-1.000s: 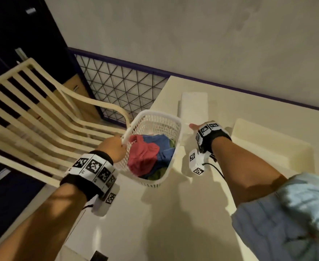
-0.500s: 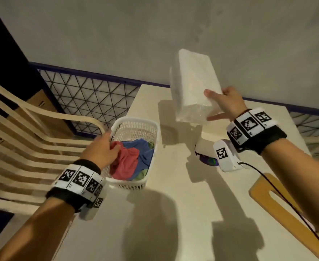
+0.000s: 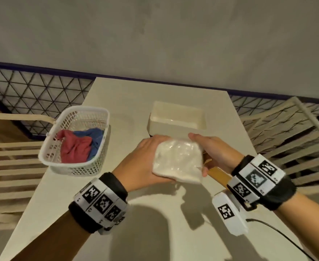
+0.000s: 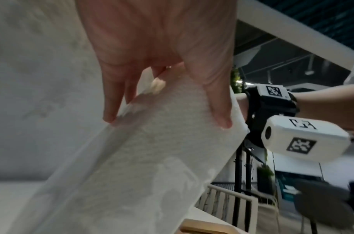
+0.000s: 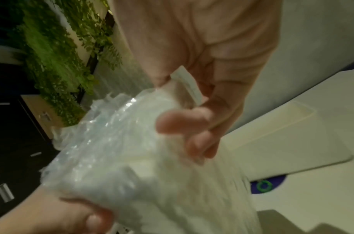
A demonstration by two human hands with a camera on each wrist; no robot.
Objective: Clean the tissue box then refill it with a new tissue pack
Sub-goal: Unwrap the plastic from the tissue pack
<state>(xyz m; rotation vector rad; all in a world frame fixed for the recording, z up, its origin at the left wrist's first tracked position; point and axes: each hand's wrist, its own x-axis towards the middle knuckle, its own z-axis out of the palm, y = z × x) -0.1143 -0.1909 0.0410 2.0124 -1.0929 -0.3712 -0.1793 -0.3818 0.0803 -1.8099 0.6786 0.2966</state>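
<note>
You hold the tissue pack (image 3: 177, 161) between both hands, lifted above the middle of the bench (image 3: 151, 232). Your left hand (image 3: 140, 162) wraps the pack's left side, with its fingers curled underneath; in the left wrist view those fingers (image 4: 216, 101) press flat against the white paper face. Your right hand (image 3: 215, 153) grips the right side, thumb over the near edge, and in the right wrist view its fingers (image 5: 184, 120) pinch into the crinkled clear wrapper. The pack sits tilted, its wrapper glossy and wrinkled.

Just beyond the pack, at the far middle of the bench, stands the tissue box (image 3: 177, 119), open at the top and white inside, with its near wall partly hidden behind your hands. A wooden lid (image 3: 219, 176) shows below your right hand, lying on the bench, mostly covered by the pack and your wrist.

At the left edge of the bench sits a white mesh basket (image 3: 74, 166), holding a red cloth (image 3: 76, 147) in front and a blue cloth (image 3: 95, 137) behind it, the two touching. Slatted chairs stand on either side of the bench.
</note>
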